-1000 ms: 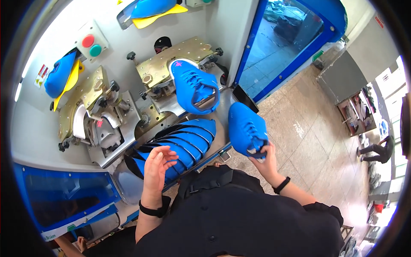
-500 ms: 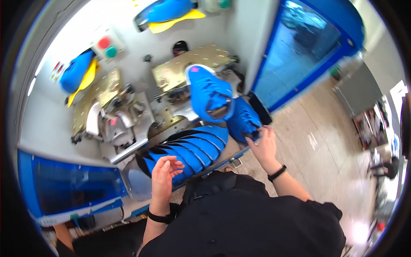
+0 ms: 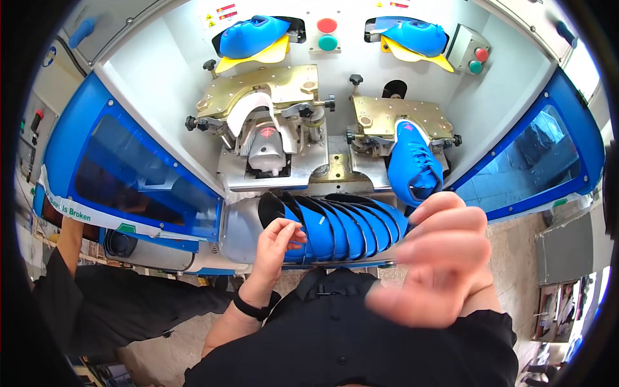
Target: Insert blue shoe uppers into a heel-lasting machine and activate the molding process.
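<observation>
My left hand [image 3: 277, 248] hovers by the near left end of a row of blue shoe uppers [image 3: 348, 226], its fingers loosely curled and nothing visible in them. Raised close to the camera, my right hand [image 3: 442, 261] is slightly blurred, with bent fingers, the thumb apart from them, and no object visible between. Behind it, a blue laced shoe upper [image 3: 416, 164] sits toe-up at the right press station [image 3: 403, 116]. At the left station, a grey shoe-shaped form [image 3: 266, 148] bears a red light mark, below a white curved pad [image 3: 248, 113].
Two more blue uppers [image 3: 253, 39] [image 3: 419, 37] sit over yellow pieces in wall openings. Red and green buttons [image 3: 327, 33] are between them; a second button box [image 3: 469, 50] is at right. Blue-framed windows [image 3: 142, 168] flank the machine. Another person's arm and dark clothing [image 3: 129, 303] are at left.
The view has swung round to face the machine squarely. My right hand has left the blue shoe upper at the right and risen toward the camera. My left hand stays near the row.
</observation>
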`<state>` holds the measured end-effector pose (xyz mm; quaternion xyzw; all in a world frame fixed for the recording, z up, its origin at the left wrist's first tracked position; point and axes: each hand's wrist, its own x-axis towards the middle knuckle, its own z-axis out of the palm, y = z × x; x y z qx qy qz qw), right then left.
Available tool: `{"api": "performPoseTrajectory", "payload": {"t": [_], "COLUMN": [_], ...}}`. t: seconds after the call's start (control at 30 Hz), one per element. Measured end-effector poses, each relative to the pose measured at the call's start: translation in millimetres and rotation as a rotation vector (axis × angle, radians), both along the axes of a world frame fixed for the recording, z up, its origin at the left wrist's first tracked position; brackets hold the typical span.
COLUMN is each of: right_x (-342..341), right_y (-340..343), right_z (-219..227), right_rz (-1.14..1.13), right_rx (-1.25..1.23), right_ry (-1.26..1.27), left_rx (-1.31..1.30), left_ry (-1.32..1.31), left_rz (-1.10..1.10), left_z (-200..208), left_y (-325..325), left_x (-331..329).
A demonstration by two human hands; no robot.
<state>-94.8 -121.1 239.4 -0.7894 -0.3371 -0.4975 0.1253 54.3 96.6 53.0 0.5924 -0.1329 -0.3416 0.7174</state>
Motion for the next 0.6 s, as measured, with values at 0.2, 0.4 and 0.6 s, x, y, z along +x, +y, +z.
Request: {"api": "performPoseTrajectory", "payload": {"t": [0.2, 0.4, 0.6], "right_x": [25.9, 51.5, 94.6], "right_y": [64.3, 117.0, 127.5], "right_z": [62.2, 72.6, 51.5], "right_rz": [0.196, 0.339, 0.373], "right_rx": [0.156, 0.254, 0.035], "right_ry": [-0.094, -0.052, -0.133], "left_rx": [-0.016, -0.065, -0.077], "left_ry": [0.074, 0.010, -0.058], "left_rz": [0.109, 0.194, 0.275], "left_z": [1.1, 3.2, 13.1], "left_y": [35.7, 75.7, 111.1], "left_x": [20.7, 38.7, 69.1]}}
